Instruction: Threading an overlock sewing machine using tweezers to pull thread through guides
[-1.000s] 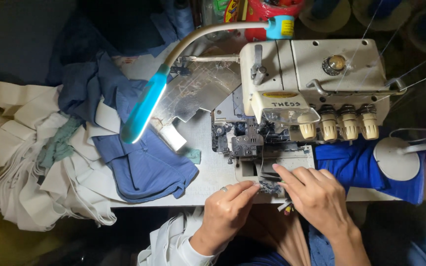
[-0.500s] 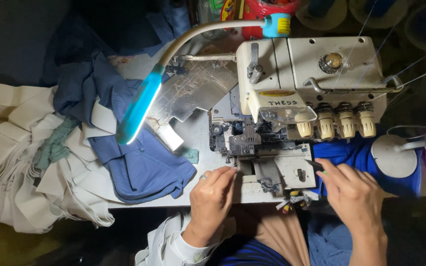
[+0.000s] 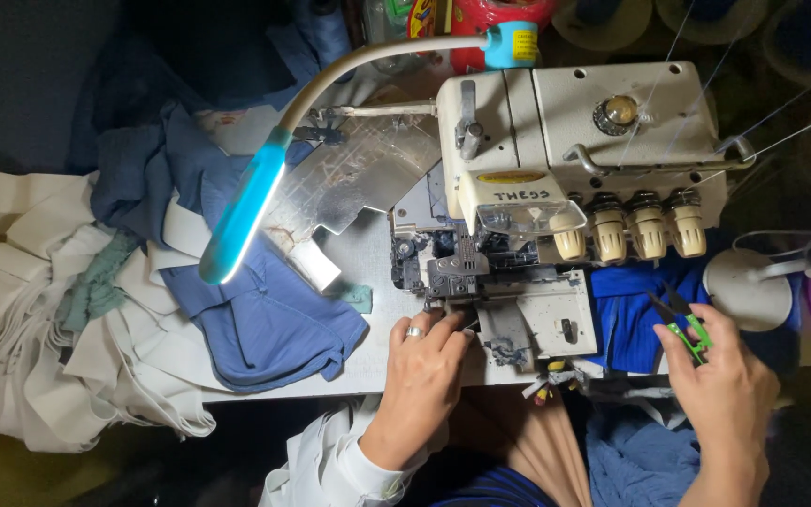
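A cream overlock sewing machine (image 3: 574, 150) stands on the white table (image 3: 368, 272). My left hand (image 3: 421, 371), with a ring on one finger, rests flat at the machine's presser foot (image 3: 457, 282), fingers touching the plate there. My right hand (image 3: 726, 385) is off to the right, over bright blue fabric (image 3: 626, 314), and holds small green thread snips (image 3: 682, 324) with the dark blades pointing up-left. Whether any cloth lies under my left fingers is hidden.
A lit blue gooseneck lamp (image 3: 241, 211) arches over the table. Dark blue cloth pieces (image 3: 269, 329) lie left of the machine, beside a heap of white strips (image 3: 39, 347). A shiny metal guard (image 3: 359, 178) sits behind. Thread cones (image 3: 612, 23) stand at the back.
My right hand left the presser foot area, moved right and now holds the green snips. My left hand slid up to the presser foot.
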